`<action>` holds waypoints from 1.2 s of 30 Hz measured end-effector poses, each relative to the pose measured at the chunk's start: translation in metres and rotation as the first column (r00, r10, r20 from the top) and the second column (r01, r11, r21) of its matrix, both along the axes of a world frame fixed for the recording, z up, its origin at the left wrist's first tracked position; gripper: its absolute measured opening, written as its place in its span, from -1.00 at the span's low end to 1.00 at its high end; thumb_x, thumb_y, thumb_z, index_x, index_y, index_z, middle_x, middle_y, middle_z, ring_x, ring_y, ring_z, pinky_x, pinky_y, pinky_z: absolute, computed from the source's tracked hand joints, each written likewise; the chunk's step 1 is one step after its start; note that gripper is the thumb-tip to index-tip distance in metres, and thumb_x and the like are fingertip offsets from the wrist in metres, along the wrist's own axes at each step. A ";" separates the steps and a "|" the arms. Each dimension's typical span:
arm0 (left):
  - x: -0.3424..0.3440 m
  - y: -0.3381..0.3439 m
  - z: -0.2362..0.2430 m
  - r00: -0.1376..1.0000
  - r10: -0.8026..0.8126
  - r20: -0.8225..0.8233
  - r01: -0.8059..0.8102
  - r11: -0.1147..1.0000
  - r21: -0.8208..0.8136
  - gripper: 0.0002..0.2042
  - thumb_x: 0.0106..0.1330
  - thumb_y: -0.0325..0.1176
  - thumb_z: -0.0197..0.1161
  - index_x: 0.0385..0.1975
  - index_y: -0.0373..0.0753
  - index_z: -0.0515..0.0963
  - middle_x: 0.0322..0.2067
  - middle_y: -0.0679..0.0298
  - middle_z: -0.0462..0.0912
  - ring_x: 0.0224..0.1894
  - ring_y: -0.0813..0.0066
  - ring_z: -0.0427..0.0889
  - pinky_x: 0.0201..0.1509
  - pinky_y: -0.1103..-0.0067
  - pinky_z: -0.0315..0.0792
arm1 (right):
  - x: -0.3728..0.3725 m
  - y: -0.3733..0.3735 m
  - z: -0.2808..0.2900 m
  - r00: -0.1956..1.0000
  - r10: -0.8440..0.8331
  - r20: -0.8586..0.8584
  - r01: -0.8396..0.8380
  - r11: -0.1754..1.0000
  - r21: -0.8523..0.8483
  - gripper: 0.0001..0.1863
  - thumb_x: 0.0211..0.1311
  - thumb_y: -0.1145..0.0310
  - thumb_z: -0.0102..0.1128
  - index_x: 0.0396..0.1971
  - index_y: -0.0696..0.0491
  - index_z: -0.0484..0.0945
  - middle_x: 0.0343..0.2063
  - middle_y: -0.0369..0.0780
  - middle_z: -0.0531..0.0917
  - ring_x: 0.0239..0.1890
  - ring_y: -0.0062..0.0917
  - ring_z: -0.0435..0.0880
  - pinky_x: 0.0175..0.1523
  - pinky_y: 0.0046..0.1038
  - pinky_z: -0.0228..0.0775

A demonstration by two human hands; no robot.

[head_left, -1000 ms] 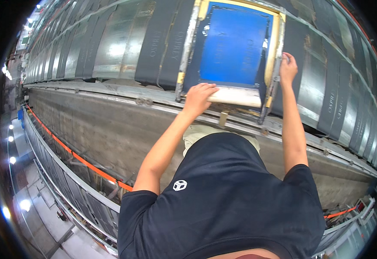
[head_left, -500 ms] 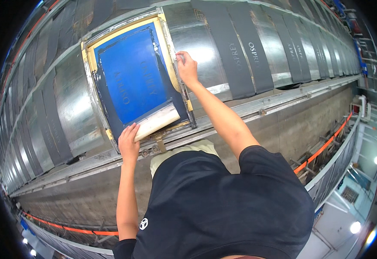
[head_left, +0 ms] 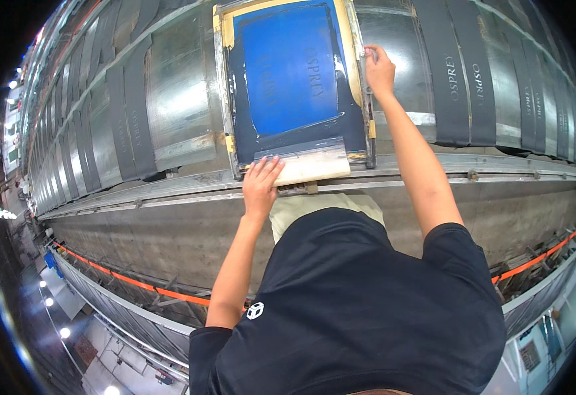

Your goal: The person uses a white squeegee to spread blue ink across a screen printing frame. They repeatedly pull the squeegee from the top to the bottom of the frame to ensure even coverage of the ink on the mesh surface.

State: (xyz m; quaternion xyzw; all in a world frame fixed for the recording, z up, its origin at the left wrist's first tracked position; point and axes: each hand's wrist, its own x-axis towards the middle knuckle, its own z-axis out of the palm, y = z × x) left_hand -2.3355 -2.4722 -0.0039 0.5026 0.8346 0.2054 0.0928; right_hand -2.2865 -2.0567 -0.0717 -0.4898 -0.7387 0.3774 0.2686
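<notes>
Over the long metal printing table (head_left: 169, 125), seen from the head camera, we find a screen-printing frame (head_left: 222, 85) lying flat, its blue mesh (head_left: 288, 66) bordered by yellowish tape. It sits on the table's near part, its lower rail just short of the near edge, where a grey rail (head_left: 472, 168) runs along.

Our left hand (head_left: 261, 184) rests at the frame's near edge on a pale wooden squeegee (head_left: 311, 166); the fingers spread over the squeegee's left end and press down on it, so the grip is a flat hold on the squeegee, not a closed fist. The squeegee lies crosswise along the bottom of the mesh.

Our right hand (head_left: 379, 69) reaches up the frame's right side, fingers curled onto the frame's right rail near its far corner, holding it.

Dark fabric strips (head_left: 449, 72) lie in rows on the table to either side of the frame. Below us we see a black shirt (head_left: 367, 316), and beneath the table an orange bar (head_left: 136, 283).
</notes>
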 end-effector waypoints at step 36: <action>-0.106 0.091 -0.006 1.000 0.004 0.011 -0.004 0.999 -0.041 -0.55 -0.02 -0.61 0.30 -0.12 0.02 0.74 -0.06 0.43 0.77 -0.04 0.33 0.70 -0.06 0.37 0.52 | 0.043 -0.119 0.065 0.744 0.606 0.282 -0.655 0.745 0.125 -0.44 -0.30 0.65 0.46 -0.10 0.07 0.68 -0.12 -0.22 0.64 0.01 -0.26 0.59 0.12 -0.29 0.50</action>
